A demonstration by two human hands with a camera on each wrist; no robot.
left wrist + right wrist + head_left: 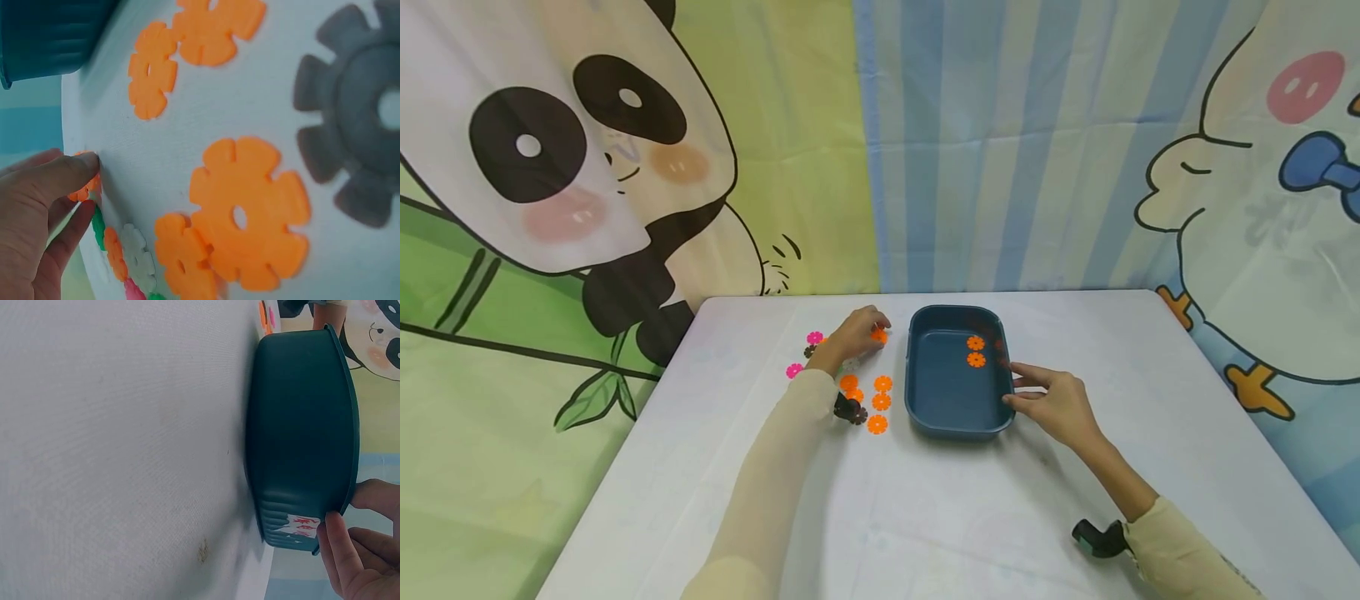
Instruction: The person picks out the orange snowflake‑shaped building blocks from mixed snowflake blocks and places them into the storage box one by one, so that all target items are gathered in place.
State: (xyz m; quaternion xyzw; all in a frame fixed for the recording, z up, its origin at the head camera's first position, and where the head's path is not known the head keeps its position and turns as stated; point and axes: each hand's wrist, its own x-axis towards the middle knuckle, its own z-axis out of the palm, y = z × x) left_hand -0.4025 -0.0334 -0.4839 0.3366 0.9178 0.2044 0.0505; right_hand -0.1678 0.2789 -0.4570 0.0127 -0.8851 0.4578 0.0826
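Observation:
My left hand [853, 335] pinches an orange flower-shaped plastic disc [879, 336] between thumb and fingers, just left of the dark blue tray [955, 400]. In the left wrist view the fingertips partly cover that disc [94, 185]. My right hand [1060, 407] grips the tray's right rim, thumb at the edge and fingers against the outer wall [300, 425]. Two orange discs [975, 360] lie inside the tray. Around my left hand, more discs lie flat: orange ones [877, 424], pink ones [794, 370], a whitish one [139, 257] and dark grey ones [356, 100].
The white table [1000, 517] reaches back to a hanging cartoon cloth [1000, 150]. Black wrist devices [1101, 539] are strapped at both sleeves. A white and red label [300, 526] sticks to the tray's outer wall. A green disc [98, 229] lies below the left fingers.

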